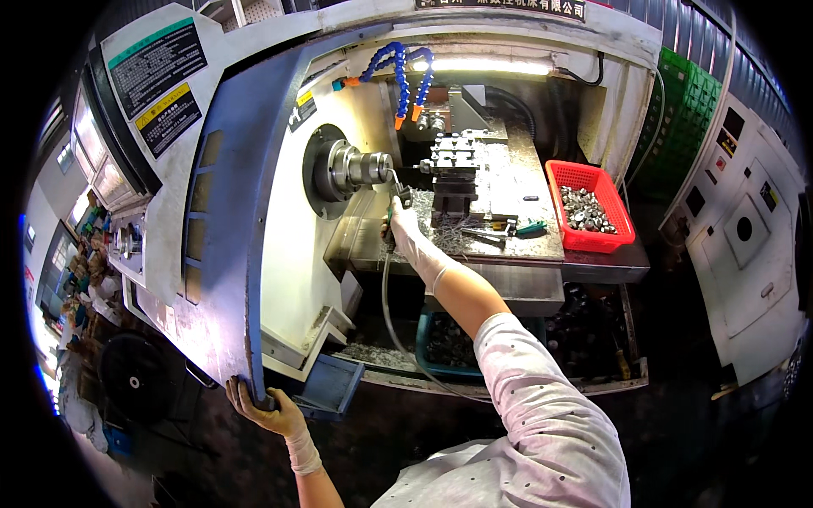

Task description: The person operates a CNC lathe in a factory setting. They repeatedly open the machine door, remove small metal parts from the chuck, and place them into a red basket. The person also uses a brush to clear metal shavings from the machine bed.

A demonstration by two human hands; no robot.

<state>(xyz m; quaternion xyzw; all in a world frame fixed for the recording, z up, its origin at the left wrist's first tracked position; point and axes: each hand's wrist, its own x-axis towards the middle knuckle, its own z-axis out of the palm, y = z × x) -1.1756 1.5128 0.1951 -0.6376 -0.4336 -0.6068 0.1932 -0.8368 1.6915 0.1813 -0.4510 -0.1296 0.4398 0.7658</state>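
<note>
My right hand, in a thin glove, reaches into the open lathe and grips an air blow gun with a grey hose hanging from it. The gun's nozzle points at the metal chuck on the left wall. My left hand, also gloved, grips the lower corner of the blue sliding door. A tool block stands just right of the chuck, with metal chips around it.
A red basket of small metal parts sits on the machine bed at right. Blue coolant hoses hang from above. A green-handled tool lies on the bed. A blue tub stands below. Another white machine is at far right.
</note>
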